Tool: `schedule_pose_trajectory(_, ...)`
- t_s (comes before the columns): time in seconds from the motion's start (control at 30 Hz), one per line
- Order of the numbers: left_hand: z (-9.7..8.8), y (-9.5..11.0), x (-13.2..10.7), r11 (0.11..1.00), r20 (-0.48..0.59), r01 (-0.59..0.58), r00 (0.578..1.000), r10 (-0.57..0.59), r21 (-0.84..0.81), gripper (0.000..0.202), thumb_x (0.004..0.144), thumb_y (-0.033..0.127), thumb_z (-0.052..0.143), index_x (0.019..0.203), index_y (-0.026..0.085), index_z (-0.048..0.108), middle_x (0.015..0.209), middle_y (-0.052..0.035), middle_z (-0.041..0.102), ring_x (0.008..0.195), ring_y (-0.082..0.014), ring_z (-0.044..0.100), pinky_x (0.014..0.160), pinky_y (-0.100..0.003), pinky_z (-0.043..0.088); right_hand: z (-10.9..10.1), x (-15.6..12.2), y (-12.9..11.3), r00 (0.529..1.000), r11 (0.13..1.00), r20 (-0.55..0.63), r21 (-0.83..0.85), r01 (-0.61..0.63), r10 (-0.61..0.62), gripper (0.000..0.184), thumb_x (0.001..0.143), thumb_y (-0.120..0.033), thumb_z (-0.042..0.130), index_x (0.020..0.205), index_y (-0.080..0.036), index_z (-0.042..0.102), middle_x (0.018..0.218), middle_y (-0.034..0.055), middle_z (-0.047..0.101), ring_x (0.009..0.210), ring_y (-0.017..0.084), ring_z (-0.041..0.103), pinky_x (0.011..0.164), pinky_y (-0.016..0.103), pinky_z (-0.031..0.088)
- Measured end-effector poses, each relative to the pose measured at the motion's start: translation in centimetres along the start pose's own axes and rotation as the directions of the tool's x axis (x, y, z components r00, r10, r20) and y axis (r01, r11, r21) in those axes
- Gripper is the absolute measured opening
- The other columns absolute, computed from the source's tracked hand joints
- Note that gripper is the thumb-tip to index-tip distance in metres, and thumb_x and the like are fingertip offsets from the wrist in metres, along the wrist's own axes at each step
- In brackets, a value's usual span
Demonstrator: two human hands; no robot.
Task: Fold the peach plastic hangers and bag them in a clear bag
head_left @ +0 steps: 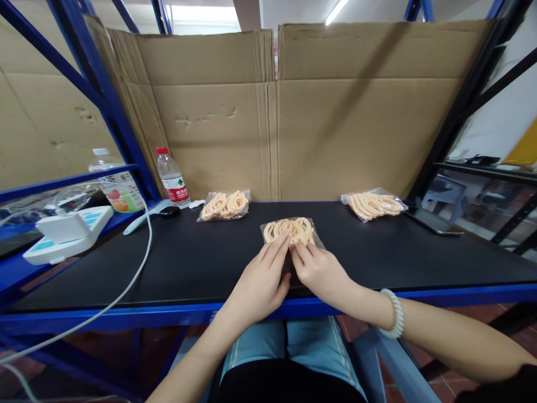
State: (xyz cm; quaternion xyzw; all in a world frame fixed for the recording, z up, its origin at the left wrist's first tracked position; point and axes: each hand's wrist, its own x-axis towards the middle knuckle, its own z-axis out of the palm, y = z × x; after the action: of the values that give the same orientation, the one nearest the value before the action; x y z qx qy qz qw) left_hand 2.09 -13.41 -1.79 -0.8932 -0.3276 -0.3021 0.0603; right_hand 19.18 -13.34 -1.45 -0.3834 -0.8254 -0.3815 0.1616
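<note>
In front of me on the black tabletop lies a clear plastic bag (312,230) of beige looped pieces. My left hand (262,277) rests on it with straight fingers side by side and the thumb apart. Beside it, my right hand (321,270) has its bent fingertips closed on the bag's near part, almost touching the left fingertips. Both hands partly cover the bag. Similar filled bags lie farther back: one bag on the left (225,205), another on the right (375,204).
Cardboard panels (356,123) wall off the back. At the left stand a red-capped water bottle (173,182), a larger bottle (121,190) and a white power strip (69,235); a white cable (145,254) crosses the edge. A dark flat device (434,220) lies far right.
</note>
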Motion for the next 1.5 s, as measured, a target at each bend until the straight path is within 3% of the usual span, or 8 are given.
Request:
schedule_pose_trajectory(0.27, -0.1, 0.1, 0.1, 1.000, 0.013, 0.016, 1.000, -0.016, -0.015, 0.067, 0.081, 0.010, 0.047, 0.144, 0.013, 0.023, 0.149, -0.0156, 0.029, 0.136, -0.0273, 0.031, 0.109, -0.047, 0.035, 1.1, 1.7, -0.4, 0.983, 0.997, 0.164, 0.006, -0.079, 0.077, 0.038, 0.083, 0.001, 0.042, 0.116, 0.004, 0.059, 0.103, 0.0287, 0.063, 0.082, 0.029, 0.065, 0.067, 0.039, 0.055)
schedule_pose_trajectory(0.53, -0.2, 0.2, 0.2, 1.000, 0.039, 0.014, 0.999, -0.013, -0.012, 0.066, 0.083, 0.012, 0.047, 0.144, 0.012, 0.024, 0.149, -0.0160, 0.030, 0.135, -0.0258, 0.033, 0.109, -0.044, 0.036, 1.0, 3.0, 0.2, 0.942, 0.989, 0.306, -0.001, -0.147, 0.141, 0.032, 0.083, -0.001, 0.045, 0.110, 0.001, 0.062, 0.105, 0.0271, 0.064, 0.089, 0.030, 0.065, 0.068, 0.038, 0.055)
schedule_pose_trajectory(0.73, -1.3, 0.0, 0.0, 0.998, 0.091, 0.017, 0.996, -0.011, -0.057, 0.059, 0.087, 0.019, 0.047, 0.143, 0.017, 0.028, 0.148, -0.0136, 0.031, 0.136, -0.0261, 0.032, 0.109, -0.045, 0.036, -1.7, 0.3, 2.1, 0.948, 0.984, 0.315, 0.149, -0.102, 0.051, 0.033, 0.081, -0.003, 0.047, 0.111, -0.005, 0.061, 0.098, 0.0190, 0.065, 0.084, 0.026, 0.064, 0.065, 0.034, 0.055)
schedule_pose_trajectory(0.87, -3.3, -0.7, -0.4, 0.993, 0.099, 0.032, 0.995, -0.021, -0.114, 0.045, 0.089, 0.013, 0.039, 0.133, 0.023, 0.045, 0.147, -0.0081, 0.034, 0.132, -0.0246, 0.038, 0.107, -0.044, 0.039, -3.5, -3.2, 5.7, 0.980, 0.954, 0.187, 0.298, 0.009, -0.068, 0.042, 0.073, 0.001, 0.047, 0.109, -0.014, 0.063, 0.114, 0.0157, 0.057, 0.102, 0.027, 0.054, 0.083, 0.043, 0.051)
schedule_pose_trajectory(0.97, -4.0, -1.2, -0.6, 0.992, 0.122, 0.037, 0.992, -0.022, -0.123, 0.044, 0.085, 0.006, 0.038, 0.122, 0.024, 0.055, 0.145, -0.0070, 0.036, 0.127, -0.0246, 0.043, 0.102, -0.042, 0.044, -2.8, -5.2, 8.2, 0.985, 0.900, 0.161, 0.436, -0.016, -0.060, 0.052, 0.070, 0.003, 0.046, 0.114, -0.021, 0.061, 0.126, 0.0130, 0.048, 0.115, 0.026, 0.047, 0.091, 0.048, 0.046)
schedule_pose_trajectory(1.1, -2.9, -1.8, -0.5, 0.995, 0.120, 0.031, 0.993, -0.020, -0.092, 0.035, 0.082, 0.004, 0.043, 0.106, 0.022, 0.061, 0.141, -0.0078, 0.040, 0.122, -0.0244, 0.047, 0.097, -0.041, 0.046, 0.0, -5.7, 9.4, 0.990, 0.803, 0.139, 0.587, -0.102, 0.024, 0.035, 0.080, -0.007, 0.052, 0.110, -0.023, 0.062, 0.135, 0.0115, 0.040, 0.123, 0.026, 0.042, 0.093, 0.047, 0.046)
schedule_pose_trajectory(1.33, -1.3, -2.4, -0.2, 0.988, -0.011, 0.084, 0.996, -0.086, -0.127, 0.013, 0.087, 0.016, 0.050, 0.084, 0.018, 0.062, 0.103, -0.0068, 0.064, 0.096, -0.0191, 0.060, 0.085, -0.035, 0.050, 1.1, -4.9, 8.4, 0.973, 0.639, 0.078, 0.743, -0.201, 0.215, 0.013, 0.086, -0.018, 0.055, 0.077, -0.018, 0.065, 0.117, 0.0100, 0.056, 0.103, 0.020, 0.056, 0.087, 0.040, 0.048)
schedule_pose_trajectory(1.5, -2.0, -1.9, -0.2, 0.946, -0.094, 0.198, 0.969, -0.228, -0.257, 0.011, 0.087, 0.019, 0.052, 0.084, 0.019, 0.063, 0.084, -0.0031, 0.068, 0.079, -0.0160, 0.064, 0.073, -0.027, 0.050, 0.2, -5.4, 7.7, 0.900, 0.339, 0.193, 0.879, -0.335, 0.391, 0.019, 0.086, -0.029, 0.056, 0.073, -0.016, 0.059, 0.094, 0.0096, 0.067, 0.085, 0.018, 0.062, 0.076, 0.034, 0.051)
